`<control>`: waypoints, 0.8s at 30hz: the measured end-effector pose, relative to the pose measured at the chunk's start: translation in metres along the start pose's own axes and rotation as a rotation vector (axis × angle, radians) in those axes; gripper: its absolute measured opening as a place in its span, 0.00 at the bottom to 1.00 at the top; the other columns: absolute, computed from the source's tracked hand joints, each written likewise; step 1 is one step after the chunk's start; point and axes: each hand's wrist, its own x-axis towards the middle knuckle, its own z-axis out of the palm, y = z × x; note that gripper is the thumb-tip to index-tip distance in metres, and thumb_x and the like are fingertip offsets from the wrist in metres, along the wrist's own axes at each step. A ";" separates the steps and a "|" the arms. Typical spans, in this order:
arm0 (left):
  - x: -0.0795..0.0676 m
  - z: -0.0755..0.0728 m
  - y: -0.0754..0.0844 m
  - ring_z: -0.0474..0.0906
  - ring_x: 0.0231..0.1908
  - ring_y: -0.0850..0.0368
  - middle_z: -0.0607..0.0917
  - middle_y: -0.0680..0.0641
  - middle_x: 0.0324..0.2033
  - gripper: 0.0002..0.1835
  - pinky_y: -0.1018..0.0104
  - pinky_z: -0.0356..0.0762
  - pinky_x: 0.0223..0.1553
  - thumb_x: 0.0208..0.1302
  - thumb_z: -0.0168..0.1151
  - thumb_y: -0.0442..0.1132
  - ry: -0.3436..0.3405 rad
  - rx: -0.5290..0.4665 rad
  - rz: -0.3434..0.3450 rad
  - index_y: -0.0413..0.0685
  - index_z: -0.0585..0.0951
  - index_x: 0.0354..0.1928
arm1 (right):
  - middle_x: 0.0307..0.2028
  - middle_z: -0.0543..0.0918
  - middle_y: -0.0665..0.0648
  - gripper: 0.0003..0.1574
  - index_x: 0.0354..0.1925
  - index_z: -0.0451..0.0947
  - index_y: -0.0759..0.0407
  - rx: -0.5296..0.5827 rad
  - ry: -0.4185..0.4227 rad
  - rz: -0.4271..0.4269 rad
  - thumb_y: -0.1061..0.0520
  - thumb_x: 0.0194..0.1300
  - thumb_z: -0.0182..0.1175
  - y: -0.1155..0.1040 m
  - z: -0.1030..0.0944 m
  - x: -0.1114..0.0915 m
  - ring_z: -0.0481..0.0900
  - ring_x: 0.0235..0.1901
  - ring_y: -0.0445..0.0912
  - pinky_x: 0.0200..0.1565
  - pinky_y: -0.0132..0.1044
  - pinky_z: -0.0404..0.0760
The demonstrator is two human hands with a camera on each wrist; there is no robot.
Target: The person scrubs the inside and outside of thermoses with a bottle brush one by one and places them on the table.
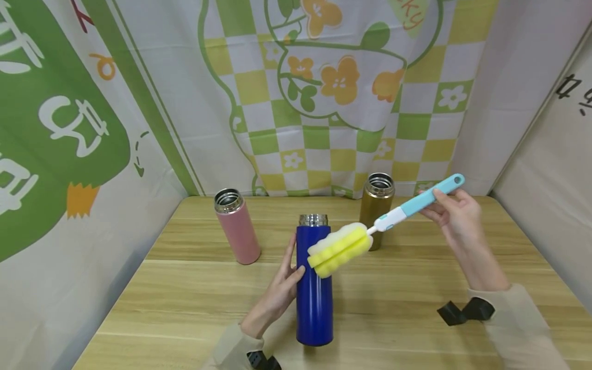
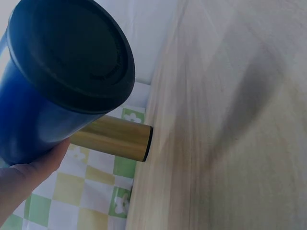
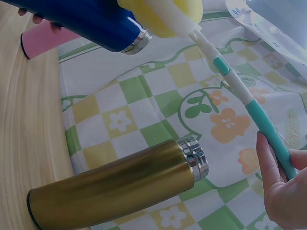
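Observation:
My left hand [image 1: 280, 285] grips a blue thermos flask [image 1: 314, 313] round its body. The flask is upright and lidless, with a bare steel neck, and its dark base [image 2: 76, 52] is raised off the table in the left wrist view. With fingers and thumb, my right hand [image 1: 460, 216] holds a bottle brush [image 1: 416, 203] by its turquoise handle. The brush's yellow and white sponge head [image 1: 339, 249] points down to the left and overlaps the upper part of the blue flask in the head view.
A pink flask [image 1: 239, 231] stands lidless at the back left of the wooden table [image 1: 185, 308]. Behind the brush, a gold flask [image 3: 115, 187] stands lidless near the back edge. A patterned cloth [image 1: 324, 154] hangs behind the table.

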 end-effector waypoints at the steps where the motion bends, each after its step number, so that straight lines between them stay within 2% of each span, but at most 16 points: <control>1: -0.001 0.000 0.000 0.60 0.58 0.43 0.42 0.38 0.66 0.36 0.50 0.63 0.53 0.69 0.39 0.40 -0.002 -0.006 -0.005 0.70 0.30 0.66 | 0.28 0.81 0.65 0.03 0.33 0.71 0.70 0.008 0.008 -0.010 0.70 0.57 0.53 -0.001 0.000 0.000 0.82 0.31 0.52 0.36 0.42 0.78; 8: -0.004 0.003 0.000 0.50 0.62 0.43 0.36 0.47 0.67 0.34 0.52 0.57 0.57 0.69 0.37 0.40 -0.016 -0.067 -0.004 0.69 0.30 0.66 | 0.27 0.80 0.67 0.02 0.31 0.69 0.70 0.093 0.047 -0.055 0.72 0.58 0.51 -0.004 0.002 0.001 0.82 0.31 0.55 0.35 0.43 0.78; 10: -0.004 0.003 0.000 0.50 0.62 0.44 0.35 0.45 0.67 0.36 0.53 0.57 0.57 0.69 0.39 0.42 -0.026 -0.081 0.006 0.69 0.30 0.66 | 0.27 0.80 0.67 0.01 0.31 0.69 0.70 0.087 0.063 -0.071 0.72 0.58 0.51 -0.005 0.002 0.001 0.82 0.30 0.54 0.35 0.43 0.78; 13: -0.004 0.005 -0.002 0.56 0.60 0.46 0.39 0.39 0.67 0.42 0.54 0.61 0.55 0.65 0.49 0.45 -0.022 -0.077 0.020 0.69 0.30 0.66 | 0.27 0.79 0.67 0.02 0.32 0.68 0.70 0.102 0.076 -0.072 0.72 0.58 0.51 -0.005 0.003 0.000 0.81 0.31 0.55 0.36 0.44 0.77; 15: -0.004 0.006 -0.003 0.60 0.58 0.46 0.44 0.35 0.66 0.48 0.54 0.64 0.53 0.59 0.56 0.45 0.002 -0.052 0.025 0.69 0.31 0.66 | 0.28 0.79 0.67 0.02 0.32 0.68 0.70 0.112 0.078 -0.075 0.72 0.59 0.50 -0.005 0.002 0.000 0.81 0.31 0.55 0.37 0.44 0.77; 18: -0.003 0.008 -0.004 0.63 0.56 0.46 0.49 0.34 0.64 0.53 0.53 0.67 0.50 0.54 0.63 0.41 0.072 -0.010 0.008 0.73 0.33 0.66 | 0.28 0.79 0.67 0.01 0.32 0.68 0.70 0.153 0.080 -0.087 0.72 0.60 0.48 -0.005 0.000 -0.001 0.81 0.31 0.56 0.37 0.44 0.77; 21: -0.003 0.009 -0.004 0.66 0.54 0.44 0.55 0.34 0.62 0.53 0.51 0.69 0.48 0.53 0.62 0.36 0.133 0.028 -0.008 0.76 0.35 0.65 | 0.28 0.79 0.68 0.02 0.32 0.67 0.70 0.204 0.086 -0.095 0.72 0.60 0.47 -0.008 -0.005 -0.002 0.81 0.30 0.56 0.37 0.45 0.77; 24: -0.004 0.009 -0.004 0.68 0.52 0.43 0.59 0.32 0.59 0.50 0.51 0.70 0.46 0.54 0.60 0.37 0.177 0.078 -0.009 0.76 0.36 0.65 | 0.28 0.78 0.67 0.02 0.31 0.66 0.70 0.250 0.099 -0.075 0.72 0.61 0.47 -0.014 -0.013 -0.004 0.81 0.32 0.57 0.37 0.46 0.77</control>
